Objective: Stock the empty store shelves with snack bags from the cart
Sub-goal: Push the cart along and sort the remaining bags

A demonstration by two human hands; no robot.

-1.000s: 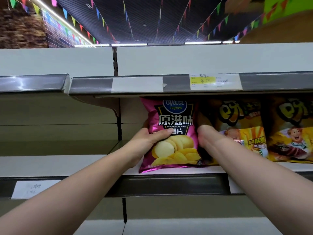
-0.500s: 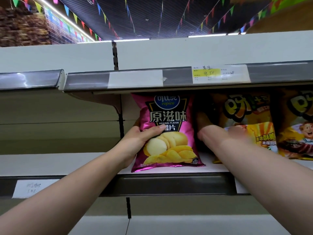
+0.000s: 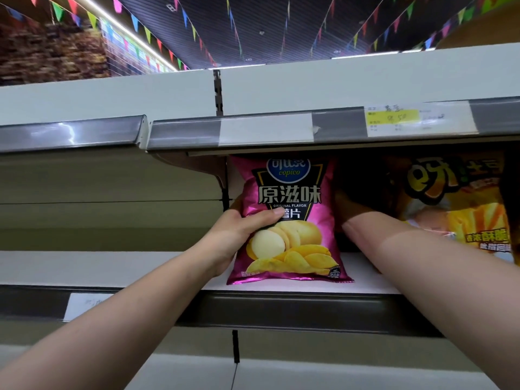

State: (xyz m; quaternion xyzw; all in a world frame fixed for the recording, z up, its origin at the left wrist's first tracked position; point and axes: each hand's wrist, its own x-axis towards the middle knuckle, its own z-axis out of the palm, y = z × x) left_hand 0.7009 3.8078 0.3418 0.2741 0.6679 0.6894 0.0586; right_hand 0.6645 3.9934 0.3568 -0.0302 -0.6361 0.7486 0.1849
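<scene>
Here, the glossy pink chip bag pictures potato slices.

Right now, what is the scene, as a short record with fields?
left grip: holds pink bag at its left edge, thumb on front
right grip: in the gap right of the pink bag; fingers hidden
pink bag: upright on shelf
yellow bag: upright, right of the gap
</scene>
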